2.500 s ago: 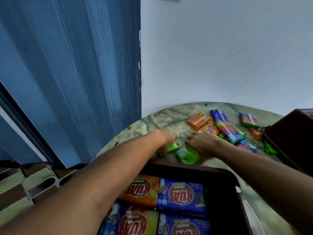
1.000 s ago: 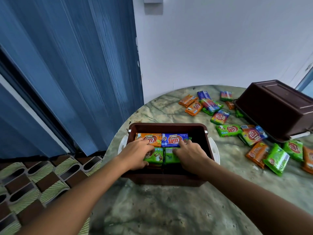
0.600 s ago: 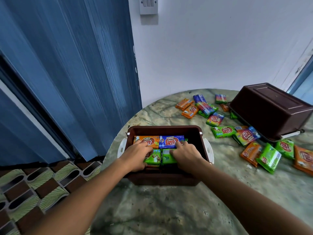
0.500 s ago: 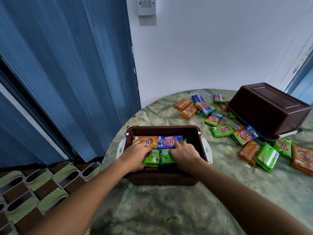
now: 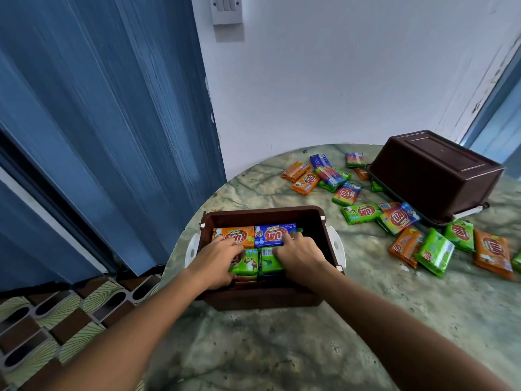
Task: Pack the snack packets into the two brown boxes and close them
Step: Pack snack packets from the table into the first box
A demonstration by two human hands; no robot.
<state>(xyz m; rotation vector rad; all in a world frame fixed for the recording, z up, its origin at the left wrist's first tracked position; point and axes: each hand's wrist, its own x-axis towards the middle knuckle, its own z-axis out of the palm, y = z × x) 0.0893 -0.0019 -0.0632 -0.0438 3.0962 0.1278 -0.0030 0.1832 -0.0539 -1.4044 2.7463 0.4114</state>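
Observation:
An open brown box stands on the round table near me, with white side latches. Inside lie an orange packet, a blue packet and two green packets side by side in the near row. My left hand rests on the left green packet and my right hand on the right green packet; both press down inside the box. A second brown box lies upside down at the far right. Several loose packets are scattered between the boxes.
The marbled green table has its curved edge at the left, above a patterned floor. A blue folding door stands left, a white wall with a light switch behind. More packets lie at the right edge.
My hands came back from the loose packets at the far side with two green packets and set them into the near box. In the last half second they barely moved.

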